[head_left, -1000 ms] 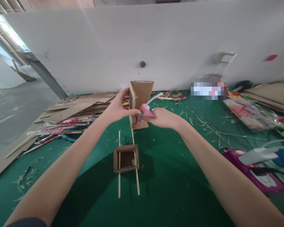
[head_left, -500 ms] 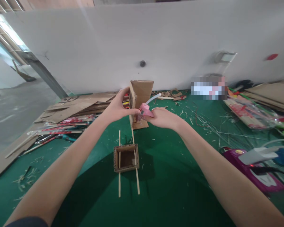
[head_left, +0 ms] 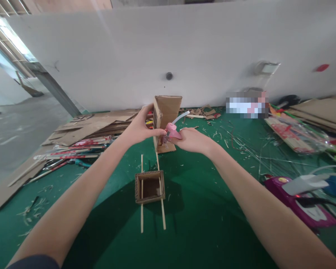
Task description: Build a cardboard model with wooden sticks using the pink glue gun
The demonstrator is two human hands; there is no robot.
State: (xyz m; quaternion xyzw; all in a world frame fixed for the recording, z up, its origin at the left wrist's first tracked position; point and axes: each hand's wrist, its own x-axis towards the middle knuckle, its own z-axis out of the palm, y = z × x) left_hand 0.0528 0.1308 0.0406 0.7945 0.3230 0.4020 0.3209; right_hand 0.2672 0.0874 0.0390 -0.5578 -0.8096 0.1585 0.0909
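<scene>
My left hand grips the left edge of an upright folded cardboard piece standing on the green mat. My right hand is closed round a small pink glue gun, whose nozzle touches the cardboard's lower side. A clear glue stick juts from the back of the gun. Nearer to me, a small open cardboard box lies on two thin wooden sticks.
Flat cardboard sheets and red-handled tools are piled at the left. A purple device with a cable sits at the right, with plastic-wrapped sticks and more cardboard behind it. Wood splinters litter the green mat. A white wall closes the back.
</scene>
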